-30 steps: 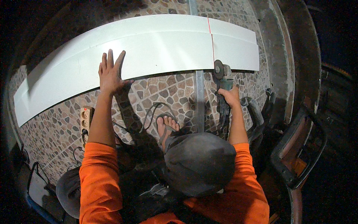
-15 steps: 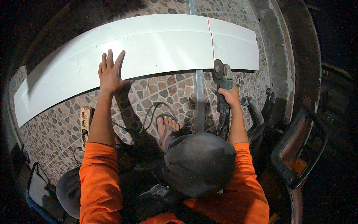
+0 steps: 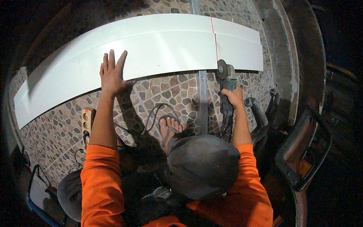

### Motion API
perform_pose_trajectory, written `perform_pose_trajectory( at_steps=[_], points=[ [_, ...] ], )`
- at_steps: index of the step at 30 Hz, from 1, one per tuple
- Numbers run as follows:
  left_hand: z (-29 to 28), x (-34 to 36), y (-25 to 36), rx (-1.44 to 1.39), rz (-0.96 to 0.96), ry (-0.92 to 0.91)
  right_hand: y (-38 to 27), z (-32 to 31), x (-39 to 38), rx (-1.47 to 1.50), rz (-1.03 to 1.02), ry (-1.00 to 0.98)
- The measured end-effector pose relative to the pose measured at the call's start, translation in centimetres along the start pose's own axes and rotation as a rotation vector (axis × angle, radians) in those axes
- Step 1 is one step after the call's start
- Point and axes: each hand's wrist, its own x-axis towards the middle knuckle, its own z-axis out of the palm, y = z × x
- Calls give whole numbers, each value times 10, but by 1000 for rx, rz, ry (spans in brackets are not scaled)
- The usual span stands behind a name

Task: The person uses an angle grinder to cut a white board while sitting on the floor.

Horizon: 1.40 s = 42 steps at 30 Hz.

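Long white panels (image 3: 166, 49), overlapping lengthwise, lie across the patterned tile floor and look curved in the fisheye. A thin red line crosses them near the right end. My left hand (image 3: 112, 75) rests spread on the near panel at the left, fingertips toward the far side. My right hand (image 3: 235, 96) grips a grey-green angle grinder (image 3: 229, 80) with a dark disc. The disc is at the panel's near edge, beside the red line; whether it touches cannot be made out. A metal bar (image 3: 202, 100) runs beneath the panels, left of the grinder.
A power strip (image 3: 87, 119) and cables lie left of my bare foot (image 3: 170, 126) in a sandal. Dark metal parts (image 3: 257, 113) and a black-framed object (image 3: 306, 147) are at the right, beside a concrete ledge (image 3: 285, 60). The tiled floor (image 3: 151, 90) shows between me and the panels.
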Motion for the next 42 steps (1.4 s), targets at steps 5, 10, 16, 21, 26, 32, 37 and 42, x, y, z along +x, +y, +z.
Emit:
perform_pose_trajectory(
  at_steps=[5,10,16,21,26,32,37,42],
  points=[
    [3,0,-3,-18,20,21,3,0,2,12,-22,4],
    [1,0,-3,-7,11,9,-2,1,2,-22,-4,-8],
    [3,-1,-4,-22,23,24,1,0,4,9,7,-24],
    [1,-1,-1,-6,6,7,1,1,4,27,26,-8],
    [-1,-1,-1,-9,1,-4,6,2,9,11,-3,-10],
    [-5,0,4,-3,-12,-25,7,0,11,70,23,-43],
    [-4,-2,1,-1,-7,-16,2,1,9,47,-31,-9],
    [1,1,-2,-21,19,14,2,0,13,24,44,-6]
  ],
)
